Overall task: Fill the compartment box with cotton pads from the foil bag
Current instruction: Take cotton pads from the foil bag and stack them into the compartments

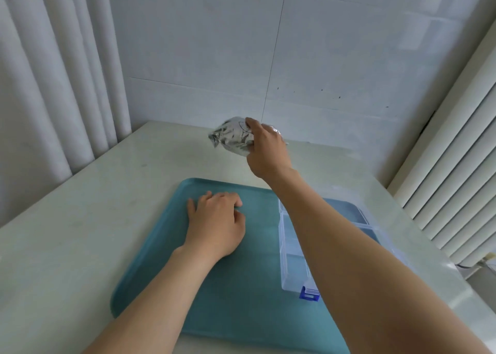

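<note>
Head view. The right arm is stretched forward across the compartment box [291, 267], and the right hand [265, 149] is seen from its back, well beyond the far edge of the tray [150, 259]. Its fingers and thumb curl over the foil bag [232, 136] and grip it from above. The left forearm runs up from the lower edge. The left hand [217, 224] rests palm down on the tray's bare surface with loosely curled fingers and grasps nothing.

A thin dark curved line shows on the foil beside the right thumb; it is too small to read as writing.

The foil bag is silver, crumpled and bulging, with bright creases, and one pinched corner points left. It lies over the far part of the pale table [80, 219], near the tiled wall [214, 44]. Whether it touches the tabletop cannot be told.

The compartment box is clear plastic, divided by partitions, with a blue latch [310, 293] at its near end. It stands on the right side of the teal tray, partly hidden by the right forearm. White curtain folds [40, 85] hang at the left.
</note>
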